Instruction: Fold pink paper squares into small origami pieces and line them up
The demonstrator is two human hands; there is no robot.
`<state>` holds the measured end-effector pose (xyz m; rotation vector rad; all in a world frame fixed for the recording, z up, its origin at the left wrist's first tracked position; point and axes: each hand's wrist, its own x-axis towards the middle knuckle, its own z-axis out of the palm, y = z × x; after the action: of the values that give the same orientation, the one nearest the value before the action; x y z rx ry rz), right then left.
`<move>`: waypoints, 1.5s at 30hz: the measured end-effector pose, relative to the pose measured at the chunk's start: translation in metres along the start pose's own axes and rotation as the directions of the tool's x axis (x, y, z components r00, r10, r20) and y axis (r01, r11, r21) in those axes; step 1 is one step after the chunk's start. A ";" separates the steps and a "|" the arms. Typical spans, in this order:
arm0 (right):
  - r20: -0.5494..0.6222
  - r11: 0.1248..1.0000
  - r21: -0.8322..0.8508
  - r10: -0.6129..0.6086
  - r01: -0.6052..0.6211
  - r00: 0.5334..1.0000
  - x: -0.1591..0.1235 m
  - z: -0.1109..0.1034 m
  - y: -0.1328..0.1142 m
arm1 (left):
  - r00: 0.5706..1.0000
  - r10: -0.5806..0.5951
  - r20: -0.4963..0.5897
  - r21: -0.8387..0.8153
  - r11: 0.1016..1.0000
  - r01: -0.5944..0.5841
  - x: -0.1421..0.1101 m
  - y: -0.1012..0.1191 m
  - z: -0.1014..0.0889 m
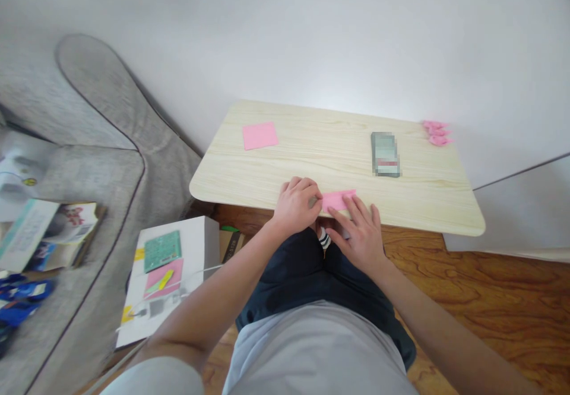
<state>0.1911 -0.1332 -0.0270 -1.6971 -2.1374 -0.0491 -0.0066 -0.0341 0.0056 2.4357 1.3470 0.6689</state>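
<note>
A strip of pink paper point(335, 200), apparently folded, lies at the front edge of the pale wooden table point(312, 151). At its left end my left hand point(297, 204) has its fingers curled in a pinch on the paper. My right hand point(360, 232) rests over the right part, fingers spread, with fingertips touching the paper and the thumb side by the table edge. Toward the back left of the table sits a flat pink sheet point(260, 136). Several small folded pink paper pieces point(437, 133) are grouped at the far right corner.
A blurred-out phone-like rectangle point(385, 154) lies right of centre on the table. To my left stands a white box point(196, 240) carrying a green circuit board point(162, 250), a yellow cutter point(166, 279) and cables. Beyond it is a grey sofa point(107, 205) with books and packets.
</note>
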 end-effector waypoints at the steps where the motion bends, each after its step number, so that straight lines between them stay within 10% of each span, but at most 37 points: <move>1: 0.003 1.000 0.005 0.007 -0.007 1.000 -0.001 0.000 0.000 | 1.000 0.003 0.008 -0.003 1.000 -0.003 0.001 0.001 0.000; 10: -0.090 0.944 0.316 -0.065 0.091 0.994 0.031 -0.004 0.026 | 0.992 0.082 0.097 -0.092 0.993 -0.073 0.019 0.008 0.007; 17: -0.118 0.974 0.225 0.008 0.018 0.993 0.044 -0.018 0.048 | 0.980 0.127 0.151 -0.096 0.989 -0.114 0.019 0.014 0.008; 33: 0.155 0.972 0.186 0.117 -0.145 0.981 0.081 -0.025 0.043 | 0.995 0.008 -0.096 -0.105 0.994 -0.018 0.038 0.003 0.003; 38: 0.197 0.979 0.202 -0.019 -0.022 0.980 0.096 -0.025 0.055 | 0.996 0.072 0.049 -0.137 0.989 -0.065 0.041 -0.007 -0.002; 45: -0.070 0.997 0.020 0.070 -0.069 0.995 0.086 -0.016 0.036 | 0.992 0.070 0.106 -0.080 0.995 -0.061 0.030 0.000 0.007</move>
<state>0.2143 -0.0486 0.0089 -1.7322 -2.0210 -0.0691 0.0109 -0.0089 0.0072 2.4265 1.1829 0.5832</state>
